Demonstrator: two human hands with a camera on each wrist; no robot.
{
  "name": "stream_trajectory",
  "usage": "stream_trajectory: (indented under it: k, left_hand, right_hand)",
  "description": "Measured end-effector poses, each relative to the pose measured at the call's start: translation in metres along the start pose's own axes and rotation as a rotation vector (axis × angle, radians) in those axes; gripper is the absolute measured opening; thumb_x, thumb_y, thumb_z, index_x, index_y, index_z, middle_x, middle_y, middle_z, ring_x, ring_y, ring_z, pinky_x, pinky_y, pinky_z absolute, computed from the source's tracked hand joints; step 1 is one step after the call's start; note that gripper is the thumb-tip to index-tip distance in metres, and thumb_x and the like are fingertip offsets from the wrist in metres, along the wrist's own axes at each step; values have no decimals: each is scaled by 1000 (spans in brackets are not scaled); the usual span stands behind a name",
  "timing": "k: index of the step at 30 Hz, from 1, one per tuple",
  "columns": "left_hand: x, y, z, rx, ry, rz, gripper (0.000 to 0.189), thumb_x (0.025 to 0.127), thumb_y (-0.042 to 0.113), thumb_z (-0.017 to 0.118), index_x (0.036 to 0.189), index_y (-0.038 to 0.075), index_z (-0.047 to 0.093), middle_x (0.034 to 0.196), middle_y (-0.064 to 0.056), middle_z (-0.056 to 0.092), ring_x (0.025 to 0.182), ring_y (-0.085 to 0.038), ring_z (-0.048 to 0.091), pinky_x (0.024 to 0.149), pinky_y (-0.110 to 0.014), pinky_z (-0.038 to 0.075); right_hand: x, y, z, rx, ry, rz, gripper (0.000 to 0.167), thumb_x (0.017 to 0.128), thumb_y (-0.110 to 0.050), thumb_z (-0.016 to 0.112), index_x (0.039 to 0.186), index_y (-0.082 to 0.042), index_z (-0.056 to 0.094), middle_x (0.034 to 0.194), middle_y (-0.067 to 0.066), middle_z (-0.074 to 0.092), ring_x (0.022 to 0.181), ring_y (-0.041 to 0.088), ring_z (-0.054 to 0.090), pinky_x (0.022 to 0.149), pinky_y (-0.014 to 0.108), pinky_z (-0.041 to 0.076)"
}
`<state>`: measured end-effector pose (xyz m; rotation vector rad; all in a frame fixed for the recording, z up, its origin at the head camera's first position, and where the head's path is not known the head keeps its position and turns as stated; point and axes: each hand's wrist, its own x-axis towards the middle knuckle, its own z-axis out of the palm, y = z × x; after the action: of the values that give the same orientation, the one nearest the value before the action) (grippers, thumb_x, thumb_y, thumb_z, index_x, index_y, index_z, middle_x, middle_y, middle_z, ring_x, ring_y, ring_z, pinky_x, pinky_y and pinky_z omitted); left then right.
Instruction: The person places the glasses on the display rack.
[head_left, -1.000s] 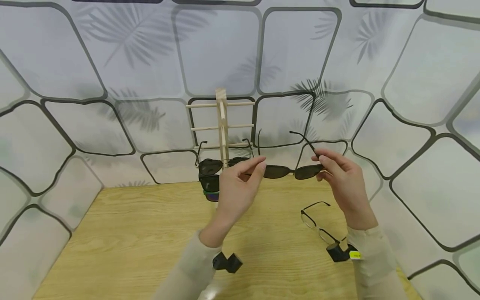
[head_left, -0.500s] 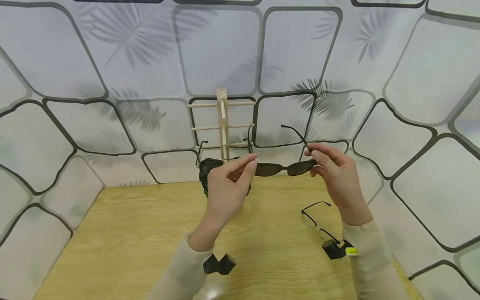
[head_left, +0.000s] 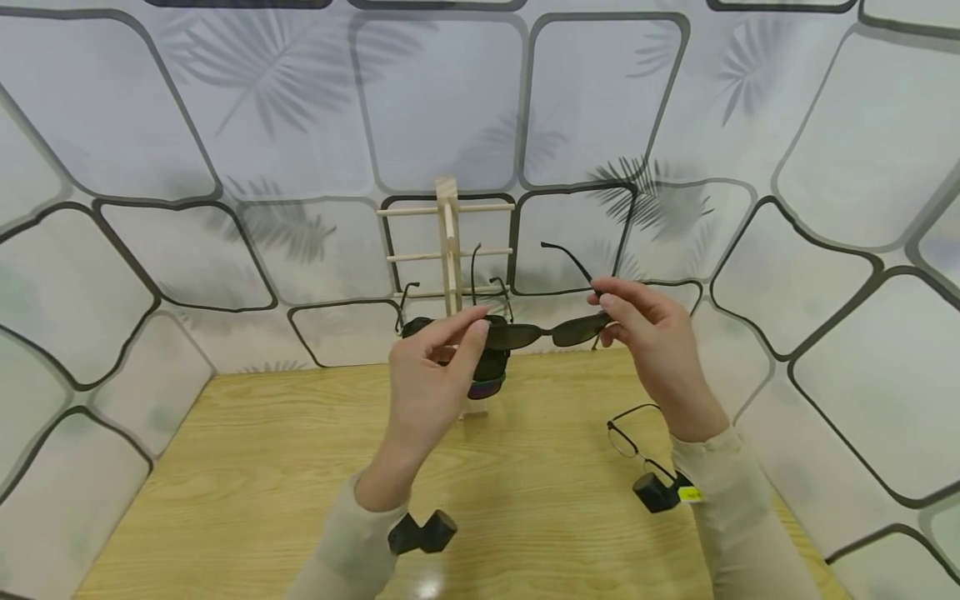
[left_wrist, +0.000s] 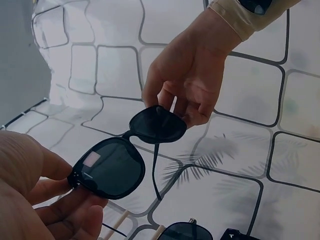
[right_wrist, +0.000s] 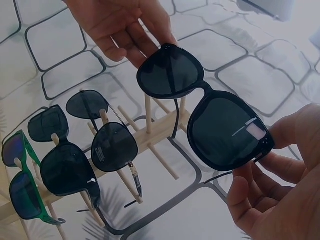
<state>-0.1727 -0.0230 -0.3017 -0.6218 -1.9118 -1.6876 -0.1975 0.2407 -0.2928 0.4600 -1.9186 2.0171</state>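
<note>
Both hands hold a pair of black sunglasses [head_left: 574, 330] in front of a wooden display rack [head_left: 449, 225]. My left hand [head_left: 427, 375] pinches one end of the frame near the hinge. At the opposite end, my right hand [head_left: 660, 358] grips the frame by its hinge. The temples are unfolded and point away toward the rack. In the right wrist view, several other sunglasses sit on the rack's lower pegs: thin-framed sunglasses [right_wrist: 115, 147], black sunglasses [right_wrist: 65, 167] and green-framed sunglasses [right_wrist: 26, 195]. My left hand partly covers these in the head view.
Clear eyeglasses [head_left: 624, 440] with a dark upper rim lie on the wooden table [head_left: 262, 483] at the right, partly behind the right wrist's camera. The rack's upper pegs [head_left: 483, 208] hold no glasses. Patterned cloth walls [head_left: 450, 100] stand at the back and sides.
Both hands have moved left with the black sunglasses, bringing them from right of the rack to partly in front of it. The eyeglasses on the table have stayed put.
</note>
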Motion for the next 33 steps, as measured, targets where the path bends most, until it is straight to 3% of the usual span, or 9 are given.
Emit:
stream_trajectory:
  k: [6,11,21,26,33]
  left_hand:
    - [-2,1,-8,-5,24,-41,23,102,13,71,122,7,80,112,-12,81,79,-12,75,56,-24,54]
    - [-2,-1,-15,-14,38,-37,23,102,11,70,123,5,79,110,-17,80,74,-6,70,53,-21,49]
    - [-4,-4,-28,-19,70,-23,23,100,4,71,122,-1,78,103,-23,79,69,-4,64,46,-20,36]
    - [-2,-7,-34,-9,89,-12,23,99,2,71,120,-3,78,104,-25,79,72,-1,65,51,-19,40]
    - [4,-10,-45,5,98,9,22,99,1,71,120,-5,78,104,-25,79,66,-1,59,46,-19,35]
  right_hand:
    - [3,0,8,-17,-26,3,22,106,-13,65,125,-6,74,109,-2,76,97,11,68,64,25,55]
    - [5,1,15,-75,-52,8,20,107,-17,64,124,-15,75,109,-4,75,89,12,66,64,25,55]
    - [8,2,27,-162,-84,31,26,108,-23,64,130,-15,73,114,-1,73,88,15,64,67,26,57]
    - [12,3,34,-147,-95,34,26,107,-22,64,130,-12,73,113,-2,73,91,16,63,68,27,57]
    - [16,4,44,-170,-99,46,29,107,-24,65,132,-12,72,115,0,73,86,16,65,69,28,58]
